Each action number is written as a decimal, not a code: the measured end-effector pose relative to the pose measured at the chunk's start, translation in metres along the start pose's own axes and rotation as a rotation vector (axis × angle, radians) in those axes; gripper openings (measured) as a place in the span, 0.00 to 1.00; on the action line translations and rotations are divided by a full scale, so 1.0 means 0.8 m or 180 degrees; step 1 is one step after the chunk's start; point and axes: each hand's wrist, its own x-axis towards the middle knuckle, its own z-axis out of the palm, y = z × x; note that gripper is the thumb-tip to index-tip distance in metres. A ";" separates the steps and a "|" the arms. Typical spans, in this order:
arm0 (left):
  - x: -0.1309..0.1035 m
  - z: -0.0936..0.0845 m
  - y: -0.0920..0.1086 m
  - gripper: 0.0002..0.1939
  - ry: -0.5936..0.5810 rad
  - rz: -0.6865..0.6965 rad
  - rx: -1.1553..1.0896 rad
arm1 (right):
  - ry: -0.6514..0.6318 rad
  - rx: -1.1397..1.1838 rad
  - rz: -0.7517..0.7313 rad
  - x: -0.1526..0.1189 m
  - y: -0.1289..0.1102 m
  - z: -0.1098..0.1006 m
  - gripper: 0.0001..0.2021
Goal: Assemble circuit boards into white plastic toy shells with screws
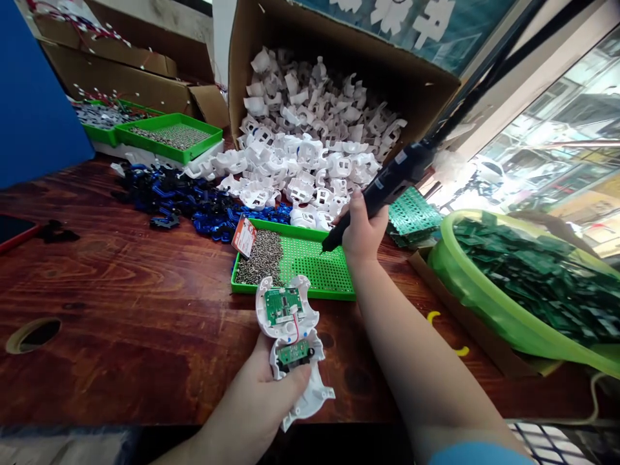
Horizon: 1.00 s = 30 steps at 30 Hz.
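My left hand (264, 394) grips a white plastic shell (296, 352) near the table's front edge. Two small green circuit boards sit inside the shell, joined by a red wire. My right hand (362, 229) is closed around a black electric screwdriver (387, 184). Its tip points down over the far right part of a green screw tray (317, 268). A heap of small screws (261, 258) fills the tray's left side.
A tipped cardboard box (339, 58) spills white plastic shells (310, 142) behind the tray. Blue and black parts (179, 200) lie to the left, with more green trays (169, 135) beyond. A green basin of circuit boards (527, 278) stands at the right.
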 end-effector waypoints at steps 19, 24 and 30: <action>0.001 -0.004 -0.002 0.21 0.0107 -0.0077 -0.0008 | 0.0126 -0.0329 -0.0001 -0.002 -0.001 -0.007 0.13; 0.002 -0.004 -0.001 0.21 0.0115 -0.0068 0.0125 | 0.0072 -0.0313 0.0047 -0.002 -0.001 -0.007 0.13; 0.000 0.001 0.002 0.21 0.0034 -0.0035 0.0122 | 0.0126 -0.0200 0.0005 -0.002 -0.010 -0.008 0.11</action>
